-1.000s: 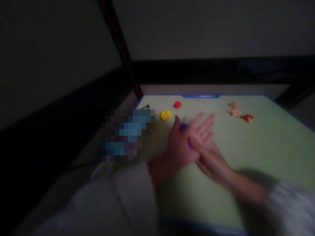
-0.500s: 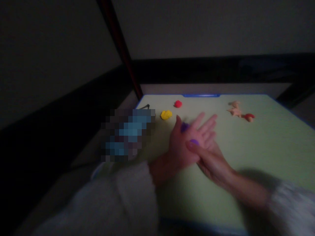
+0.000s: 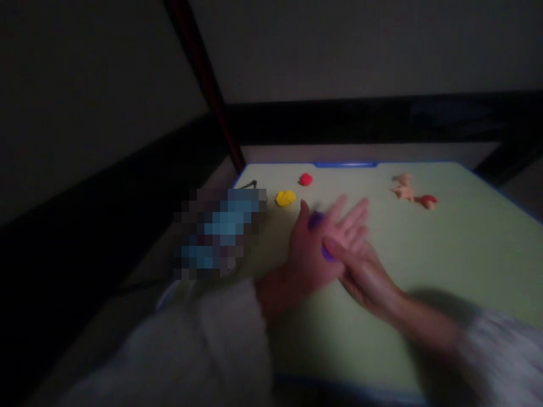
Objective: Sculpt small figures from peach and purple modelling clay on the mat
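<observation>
Holds the left hand open, palm up, bearing a purple lump; presses this with the thumb of the right hand. Cannot tell the grip of the mostly hidden right fingers. Has a yellow lump farther left.

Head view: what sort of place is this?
Probably a dim room indoors, perhaps in a home: a plain dark grey wall stands behind a pale green, blue-edged tabletop, where a lumpy yellow clay-like piece lies.
</observation>
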A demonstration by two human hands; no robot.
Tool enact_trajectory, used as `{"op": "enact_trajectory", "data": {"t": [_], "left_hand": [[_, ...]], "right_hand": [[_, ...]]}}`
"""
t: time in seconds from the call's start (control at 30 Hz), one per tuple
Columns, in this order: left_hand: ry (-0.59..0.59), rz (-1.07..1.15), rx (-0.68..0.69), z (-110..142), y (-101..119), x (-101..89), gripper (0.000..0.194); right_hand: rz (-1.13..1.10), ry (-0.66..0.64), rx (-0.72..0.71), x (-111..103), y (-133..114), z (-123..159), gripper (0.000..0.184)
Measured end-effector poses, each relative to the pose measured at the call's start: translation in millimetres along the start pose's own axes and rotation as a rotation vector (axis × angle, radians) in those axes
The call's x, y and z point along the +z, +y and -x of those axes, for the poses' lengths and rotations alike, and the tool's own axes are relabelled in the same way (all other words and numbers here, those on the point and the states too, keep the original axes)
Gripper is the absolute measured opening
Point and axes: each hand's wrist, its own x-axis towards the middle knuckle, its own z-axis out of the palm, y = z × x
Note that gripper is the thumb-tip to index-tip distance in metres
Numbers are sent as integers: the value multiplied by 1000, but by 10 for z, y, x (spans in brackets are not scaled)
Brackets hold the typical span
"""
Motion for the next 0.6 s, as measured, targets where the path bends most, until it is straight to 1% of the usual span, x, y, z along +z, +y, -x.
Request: {"op": "enact_trajectory", "data": {"t": [0.13, 0.2, 0.33, 0.4, 0.5, 0.53, 0.6], "left_hand": [[-32, 19, -3, -5, 28, -29, 76], [-39, 33, 0, 0, 37, -28, 77], [-30, 24, 0, 21, 16, 9, 75], [-39, 15, -12, 21, -3, 19, 75], [-42, 13, -32, 6, -18, 11, 78], [-43, 13, -33, 1, -17, 6, 79], [-43, 13, -23, -3, -7, 2, 80]], "right_hand": [[-70, -57, 76, -15, -8, -6, 27], [-94, -69, 92, -6, -17, -4, 30], [-4, 0, 32, 39, -21, 23, 37], [50, 33, 0, 46, -13, 37, 32], [121, 37, -26, 32, 1, 42, 21], [120, 34, -29, 25, 3, 39, 21], [75, 24, -30, 15, 1, 29, 28]]}}
